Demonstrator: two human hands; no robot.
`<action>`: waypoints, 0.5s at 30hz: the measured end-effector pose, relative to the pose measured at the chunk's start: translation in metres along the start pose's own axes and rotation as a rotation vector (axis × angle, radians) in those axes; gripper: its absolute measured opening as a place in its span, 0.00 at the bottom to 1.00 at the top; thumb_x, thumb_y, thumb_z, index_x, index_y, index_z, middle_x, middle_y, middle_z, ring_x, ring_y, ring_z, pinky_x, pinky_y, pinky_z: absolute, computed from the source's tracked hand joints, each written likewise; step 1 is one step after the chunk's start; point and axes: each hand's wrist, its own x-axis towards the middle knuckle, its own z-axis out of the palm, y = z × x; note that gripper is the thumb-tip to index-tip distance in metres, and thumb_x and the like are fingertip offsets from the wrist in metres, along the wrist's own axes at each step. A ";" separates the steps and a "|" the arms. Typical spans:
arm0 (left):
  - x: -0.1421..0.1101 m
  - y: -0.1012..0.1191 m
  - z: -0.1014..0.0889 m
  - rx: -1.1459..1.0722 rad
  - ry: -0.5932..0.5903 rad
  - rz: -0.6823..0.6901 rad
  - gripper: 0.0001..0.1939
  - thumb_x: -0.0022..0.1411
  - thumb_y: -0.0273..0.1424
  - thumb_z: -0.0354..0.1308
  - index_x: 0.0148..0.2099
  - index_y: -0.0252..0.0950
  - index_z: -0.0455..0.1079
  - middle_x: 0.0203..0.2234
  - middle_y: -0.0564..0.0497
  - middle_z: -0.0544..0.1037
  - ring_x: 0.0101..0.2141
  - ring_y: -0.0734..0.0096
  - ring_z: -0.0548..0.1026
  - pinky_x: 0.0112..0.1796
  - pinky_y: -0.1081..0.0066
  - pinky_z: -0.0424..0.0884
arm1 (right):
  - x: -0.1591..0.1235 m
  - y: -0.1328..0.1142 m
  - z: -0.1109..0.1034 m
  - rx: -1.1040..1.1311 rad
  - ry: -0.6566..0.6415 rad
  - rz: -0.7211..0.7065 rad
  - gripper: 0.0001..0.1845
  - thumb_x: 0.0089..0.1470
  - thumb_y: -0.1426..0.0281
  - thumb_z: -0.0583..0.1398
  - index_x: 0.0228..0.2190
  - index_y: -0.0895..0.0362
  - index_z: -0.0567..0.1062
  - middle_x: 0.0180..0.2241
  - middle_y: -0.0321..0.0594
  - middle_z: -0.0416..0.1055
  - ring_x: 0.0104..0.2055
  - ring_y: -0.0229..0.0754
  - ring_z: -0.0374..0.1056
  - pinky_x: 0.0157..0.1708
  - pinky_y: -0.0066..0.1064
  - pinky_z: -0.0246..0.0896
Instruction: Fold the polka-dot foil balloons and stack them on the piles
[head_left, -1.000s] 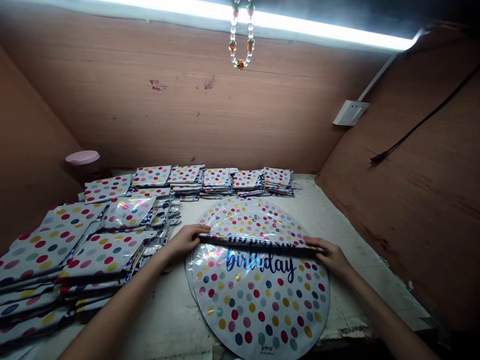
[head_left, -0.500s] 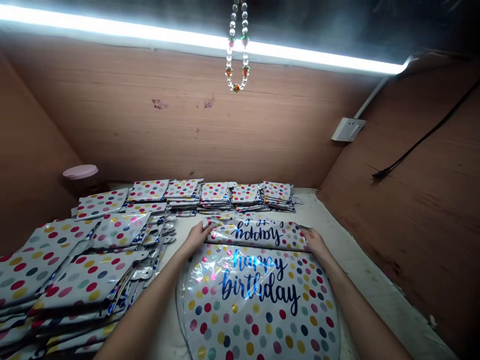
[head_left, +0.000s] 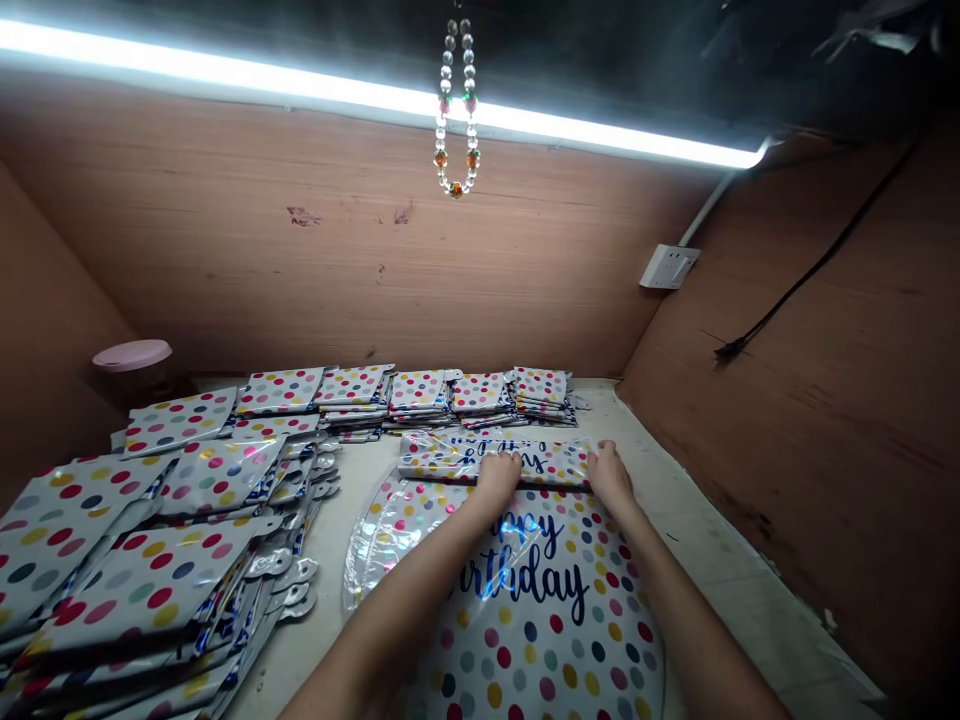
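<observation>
A polka-dot foil balloon (head_left: 442, 460), folded into a flat strip with upside-down blue lettering, lies across the upper part of a flat "happy birthday" foil balloon (head_left: 540, 640). My left hand (head_left: 501, 475) is closed in a fist on the middle of the strip, its fingertips hidden. At the strip's right end, my right hand (head_left: 611, 472) is closed around the edge. My left forearm covers part of the lettering on the flat balloon below. Clear, shiny edges of more flat foil show at that balloon's left side.
Stacks of folded polka-dot balloons (head_left: 150, 580) fill the left, with silvery tabs sticking out. A row of smaller stacks (head_left: 416, 390) runs along the back wall. A pink-lidded container (head_left: 133, 355) stands back left. Beads (head_left: 456, 188) hang overhead; a black cable (head_left: 780, 315) hangs at right.
My left hand has moved right, from the strip's left end to its middle. My right hand stays at the right end. The strip looks narrower, and the view has shifted slightly.
</observation>
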 end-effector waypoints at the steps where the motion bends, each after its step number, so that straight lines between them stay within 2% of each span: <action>1: 0.003 -0.001 -0.008 -0.011 0.015 -0.015 0.18 0.63 0.34 0.57 0.53 0.32 0.65 0.47 0.43 0.72 0.44 0.61 0.73 0.44 0.58 0.72 | -0.019 0.002 -0.004 0.005 0.068 -0.007 0.19 0.62 0.69 0.47 0.53 0.61 0.62 0.51 0.58 0.63 0.52 0.54 0.62 0.48 0.45 0.59; 3: 0.002 -0.007 -0.032 -0.035 0.082 -0.039 0.14 0.66 0.35 0.54 0.50 0.32 0.67 0.43 0.45 0.74 0.41 0.65 0.74 0.42 0.60 0.73 | -0.062 0.011 -0.003 0.065 0.174 -0.132 0.18 0.61 0.69 0.46 0.50 0.60 0.64 0.49 0.55 0.64 0.52 0.54 0.61 0.49 0.45 0.58; 6: -0.016 -0.023 -0.085 -0.061 0.237 -0.065 0.14 0.68 0.27 0.48 0.54 0.33 0.66 0.41 0.41 0.76 0.43 0.59 0.75 0.44 0.59 0.70 | -0.114 0.030 0.011 0.223 0.063 -0.410 0.13 0.61 0.65 0.48 0.40 0.54 0.69 0.41 0.47 0.68 0.46 0.50 0.65 0.45 0.42 0.63; 8: -0.037 -0.033 -0.126 -0.099 0.389 -0.042 0.19 0.68 0.25 0.44 0.60 0.35 0.61 0.46 0.41 0.75 0.48 0.57 0.73 0.47 0.59 0.67 | -0.133 0.040 0.023 0.236 0.017 -0.486 0.13 0.58 0.62 0.52 0.42 0.53 0.70 0.44 0.46 0.68 0.49 0.52 0.64 0.49 0.47 0.61; 9: -0.049 -0.037 -0.145 -0.145 0.494 0.004 0.20 0.69 0.25 0.43 0.61 0.36 0.58 0.48 0.42 0.74 0.49 0.57 0.72 0.48 0.60 0.67 | -0.138 0.042 0.027 0.228 0.021 -0.494 0.15 0.56 0.61 0.54 0.44 0.53 0.69 0.47 0.47 0.67 0.52 0.54 0.61 0.52 0.50 0.58; 11: -0.075 -0.043 -0.170 -0.286 0.702 0.199 0.20 0.69 0.28 0.44 0.62 0.36 0.58 0.49 0.44 0.74 0.49 0.60 0.73 0.48 0.62 0.67 | -0.144 0.043 0.030 0.258 0.039 -0.475 0.25 0.53 0.59 0.58 0.50 0.56 0.66 0.52 0.51 0.63 0.57 0.58 0.57 0.56 0.56 0.53; 12: -0.090 -0.045 -0.175 -0.345 0.756 0.329 0.19 0.69 0.30 0.44 0.61 0.35 0.60 0.49 0.45 0.75 0.48 0.61 0.73 0.48 0.62 0.67 | -0.147 0.041 0.028 0.296 0.045 -0.458 0.29 0.52 0.58 0.59 0.53 0.57 0.64 0.54 0.53 0.61 0.59 0.60 0.55 0.57 0.57 0.51; 13: -0.104 -0.046 -0.172 -0.380 0.754 0.462 0.18 0.69 0.30 0.44 0.59 0.35 0.63 0.49 0.46 0.75 0.49 0.62 0.73 0.50 0.61 0.66 | -0.150 0.038 0.025 0.338 0.051 -0.444 0.33 0.51 0.57 0.61 0.54 0.59 0.63 0.56 0.54 0.60 0.60 0.61 0.53 0.57 0.58 0.50; 15: -0.133 -0.050 -0.147 -0.348 0.604 0.684 0.17 0.68 0.28 0.45 0.56 0.39 0.67 0.50 0.50 0.75 0.54 0.64 0.69 0.56 0.58 0.60 | -0.162 0.030 0.015 0.422 0.044 -0.432 0.37 0.49 0.56 0.63 0.56 0.58 0.61 0.57 0.54 0.58 0.62 0.61 0.50 0.58 0.58 0.50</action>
